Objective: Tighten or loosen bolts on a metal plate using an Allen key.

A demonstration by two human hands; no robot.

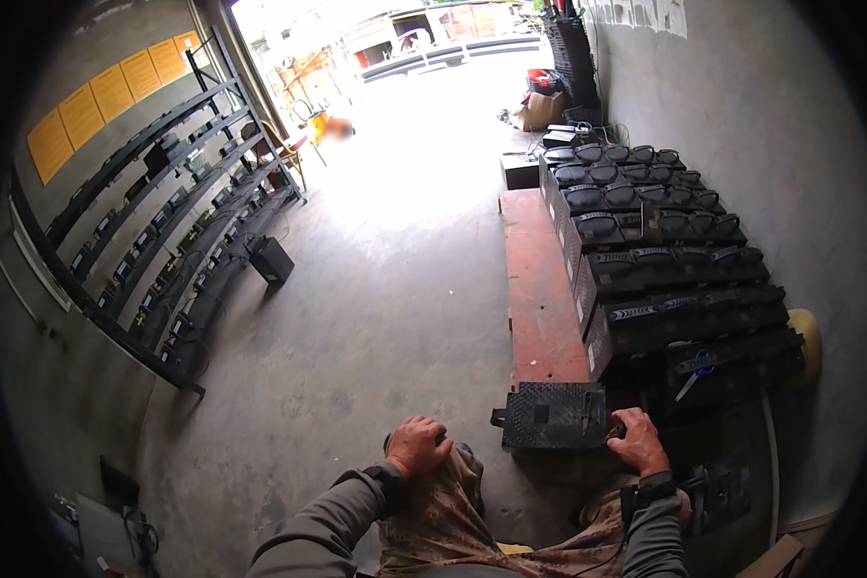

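Note:
A black textured case (539,414) lies at the near end of a red low platform (539,299), with a handle loop on its left end. My right hand (636,443) is closed on the case's right end, where the grip is partly hidden by my fingers. My left hand (416,446) rests closed over my left knee, its fingers curled round the camouflage trouser leg (443,496). Blue-handled scissors (703,364) lie on the nearest row of black cases beyond the right hand.
Rows of handled black cases (674,260) line the right wall. A metal rack (116,212) with small devices stands on the left, a black case (272,262) beside it. A chair (287,144) is near the bright doorway. Clutter (116,530) sits at lower left.

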